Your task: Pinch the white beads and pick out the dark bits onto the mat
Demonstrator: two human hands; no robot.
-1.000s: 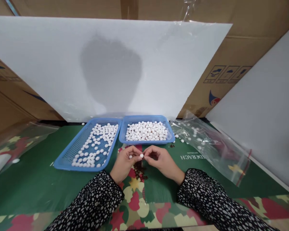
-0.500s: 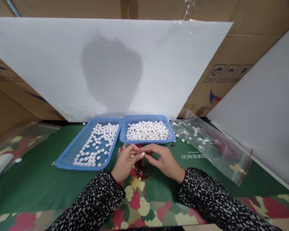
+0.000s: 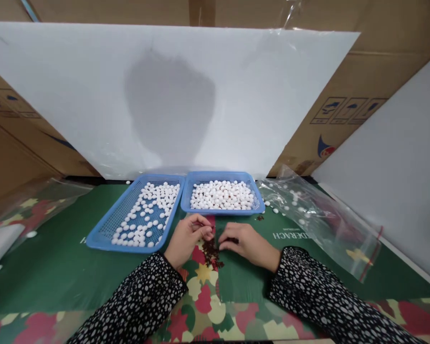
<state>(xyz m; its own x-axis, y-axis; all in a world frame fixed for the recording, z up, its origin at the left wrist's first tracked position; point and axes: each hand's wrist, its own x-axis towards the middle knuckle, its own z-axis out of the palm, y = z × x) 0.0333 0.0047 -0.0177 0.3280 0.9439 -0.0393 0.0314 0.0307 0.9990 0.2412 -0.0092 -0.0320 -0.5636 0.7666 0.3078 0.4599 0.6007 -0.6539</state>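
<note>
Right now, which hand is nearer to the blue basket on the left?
Left. The left hand is just to the right of the blue basket; the right hand is farther right, beyond the left hand.

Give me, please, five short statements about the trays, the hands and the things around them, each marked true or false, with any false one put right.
1. The left blue tray and the right blue tray lie side by side. True.
2. The right blue tray has its white pieces spread more thinly than the left one. False: they are heaped densely there, while the left tray shows bare mesh.
3. Reddish-brown bits lie on the printed covering. True.
4. The left hand and the right hand are clasped together. False: there is a gap between them.
5. Both sleeves are black with pale speckles. True.
</note>
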